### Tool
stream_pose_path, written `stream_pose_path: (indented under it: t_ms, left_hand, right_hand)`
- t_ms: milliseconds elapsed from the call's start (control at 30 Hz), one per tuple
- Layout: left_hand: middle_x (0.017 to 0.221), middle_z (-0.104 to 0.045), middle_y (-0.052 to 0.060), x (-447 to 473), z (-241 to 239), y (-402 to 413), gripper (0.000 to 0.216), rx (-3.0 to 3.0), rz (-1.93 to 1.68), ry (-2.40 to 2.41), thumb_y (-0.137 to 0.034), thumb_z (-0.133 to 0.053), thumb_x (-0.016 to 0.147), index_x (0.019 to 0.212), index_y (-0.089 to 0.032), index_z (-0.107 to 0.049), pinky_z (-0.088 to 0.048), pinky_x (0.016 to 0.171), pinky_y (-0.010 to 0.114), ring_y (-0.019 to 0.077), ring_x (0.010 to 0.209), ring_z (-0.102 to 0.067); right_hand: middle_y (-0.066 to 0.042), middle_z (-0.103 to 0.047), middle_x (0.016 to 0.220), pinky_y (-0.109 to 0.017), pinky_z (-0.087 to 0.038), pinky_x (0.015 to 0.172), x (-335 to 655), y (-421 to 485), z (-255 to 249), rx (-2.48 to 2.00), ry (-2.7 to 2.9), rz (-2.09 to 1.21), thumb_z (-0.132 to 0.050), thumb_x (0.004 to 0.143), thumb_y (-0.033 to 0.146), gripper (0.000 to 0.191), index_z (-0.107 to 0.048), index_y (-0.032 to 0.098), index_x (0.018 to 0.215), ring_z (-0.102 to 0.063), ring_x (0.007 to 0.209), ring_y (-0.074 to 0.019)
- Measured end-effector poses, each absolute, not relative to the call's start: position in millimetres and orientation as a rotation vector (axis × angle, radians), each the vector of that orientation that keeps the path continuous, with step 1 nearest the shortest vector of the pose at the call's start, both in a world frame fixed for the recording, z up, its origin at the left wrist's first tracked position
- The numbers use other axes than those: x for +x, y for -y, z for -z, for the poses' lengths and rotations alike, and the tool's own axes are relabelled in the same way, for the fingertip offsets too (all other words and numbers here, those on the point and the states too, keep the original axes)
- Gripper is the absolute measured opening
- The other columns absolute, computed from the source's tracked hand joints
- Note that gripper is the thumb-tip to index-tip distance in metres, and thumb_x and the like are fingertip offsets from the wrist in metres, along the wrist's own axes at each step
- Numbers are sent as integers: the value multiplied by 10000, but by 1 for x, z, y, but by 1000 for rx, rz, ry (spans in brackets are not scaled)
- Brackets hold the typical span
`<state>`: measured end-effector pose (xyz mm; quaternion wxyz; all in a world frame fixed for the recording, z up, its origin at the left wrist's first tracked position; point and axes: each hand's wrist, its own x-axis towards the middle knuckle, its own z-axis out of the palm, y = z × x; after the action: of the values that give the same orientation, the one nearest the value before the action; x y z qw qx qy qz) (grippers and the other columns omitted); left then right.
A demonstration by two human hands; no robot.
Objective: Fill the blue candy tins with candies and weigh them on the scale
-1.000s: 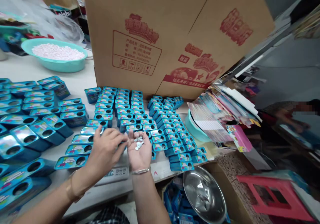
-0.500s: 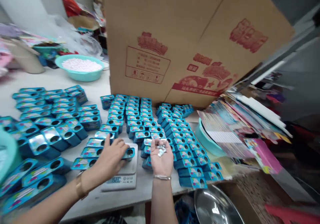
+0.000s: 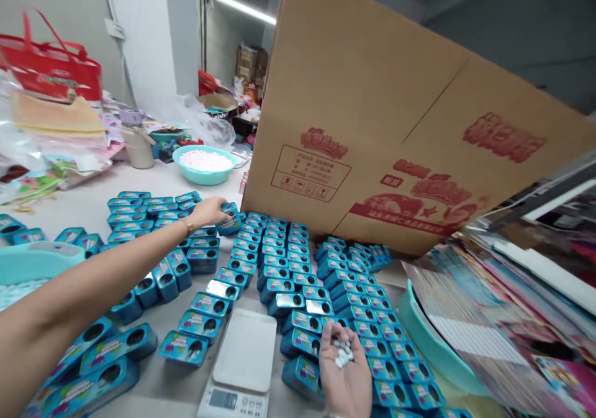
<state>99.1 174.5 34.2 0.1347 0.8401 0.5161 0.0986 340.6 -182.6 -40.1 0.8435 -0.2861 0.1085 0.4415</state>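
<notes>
My left hand (image 3: 209, 213) reaches to the far end of the tin rows, its fingers closed on a blue tin (image 3: 229, 219) beside the cardboard box. My right hand (image 3: 345, 374) is palm up and cupped, with small whitish tablets (image 3: 343, 354) lying in it. Between the tin rows stands a white digital scale (image 3: 244, 349) with nothing on its pan; its reading is too small to make out. Many blue tins (image 3: 302, 342) with a round hole in the top stand in rows around it, some under and beside my right hand.
A big cardboard box (image 3: 335, 95) leans behind the rows. Turquoise basins stand at the back (image 3: 205, 168), at the left (image 3: 46, 253) and at the right (image 3: 433, 337), the last with printed sheets (image 3: 465, 318) over it. A bottle (image 3: 137, 145) and a red bag (image 3: 60, 70) are farther back.
My left hand has moved from the tin on the scale to the far end of the rows. The scale's pan is now bare. My right hand still cups the tablets. The view has shifted.
</notes>
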Motion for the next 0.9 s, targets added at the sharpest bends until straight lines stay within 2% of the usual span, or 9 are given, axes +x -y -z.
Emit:
stream_pose_path:
  t_ms: [133,367,567,800,900]
  left_hand:
    - [1163,-624,77,110,-13,-208,363,2386,-160,-1442,-404,-587,920,1175,-146,-593,-546,866,414,212,1014,-625]
    - [1188,-616,82,105,-15,-243,368,2388,-28,-1373,-386,-593,918,1195,-145,-586,-550,865,417,219,1025,-623]
    - [1223,-601,91,101,8,-241,372,2473,-9,-1370,-378,-597,917,1216,-158,-576,-536,900,438,225,1069,-609]
    - [1246,-592,94,122,25,-213,364,2509,-261,-1266,-371,-595,919,1217,-164,-576,-527,921,452,225,1089,-601]
    - [1325,-546,146,125,5,-194,469,2445,-484,-1299,-373,-633,883,1275,-133,-543,-467,1012,521,287,1215,-537]
  right_hand:
    - [88,-477,620,-278,-628,808,349,185,44,-624,-257,-904,-575,708,79,222,-419,234,675,-595,602,-62]
    - [79,-484,609,-292,-648,695,357,183,44,-626,-358,-790,-549,717,88,171,-455,230,696,-577,551,-76]
    - [78,-473,606,-275,-640,710,352,176,35,-575,-444,-838,-522,757,82,158,-471,218,695,-566,551,-62]
    - [78,-481,632,-274,-624,777,339,174,34,-545,-336,-912,-581,757,102,175,-464,212,687,-562,592,-54]
    - [79,-489,646,-280,-617,803,334,175,33,-539,-281,-930,-603,764,113,175,-469,208,702,-568,618,-54]
